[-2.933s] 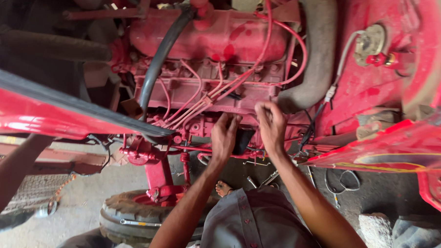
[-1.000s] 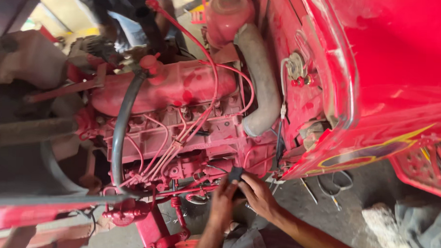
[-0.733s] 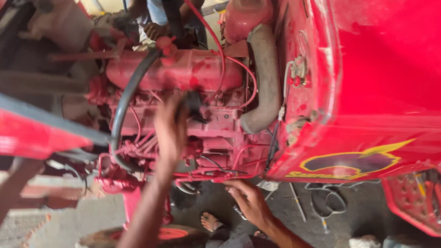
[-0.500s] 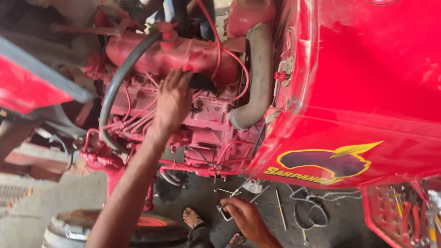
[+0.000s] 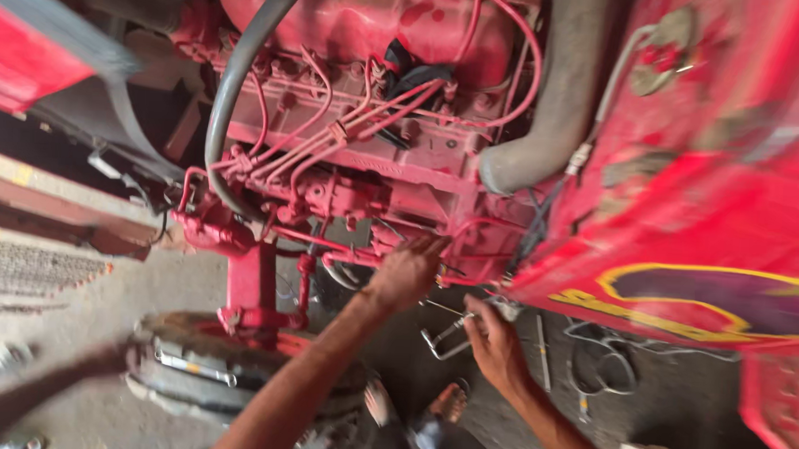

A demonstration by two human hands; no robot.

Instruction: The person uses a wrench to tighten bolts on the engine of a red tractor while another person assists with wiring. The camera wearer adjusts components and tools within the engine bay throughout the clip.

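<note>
Red paint covered nearly everything: the engine (image 5: 367,135) of a tractor, its thin fuel pipes (image 5: 332,138) and the body panel (image 5: 701,217) to the right. The left hand (image 5: 407,273) reached up under the engine's lower edge, fingers curled against the small pipes and fittings there; whether it pinched anything could not be told, because the view was blurred. The right hand (image 5: 494,343) was lower and just to the right, closed around a thin bent metal tool (image 5: 449,337), perhaps a spanner or a rod, its end pointing toward the same spot.

As a judgement, the work was in its middle: the engine stood bare, and a gray hose (image 5: 236,95) and a thick gray pipe (image 5: 554,97) were in place. More tools (image 5: 545,353) and loose wires (image 5: 607,364) lay on the ground (image 5: 105,285) beside a tire (image 5: 191,368), so the fitting under the engine looked unfinished.
</note>
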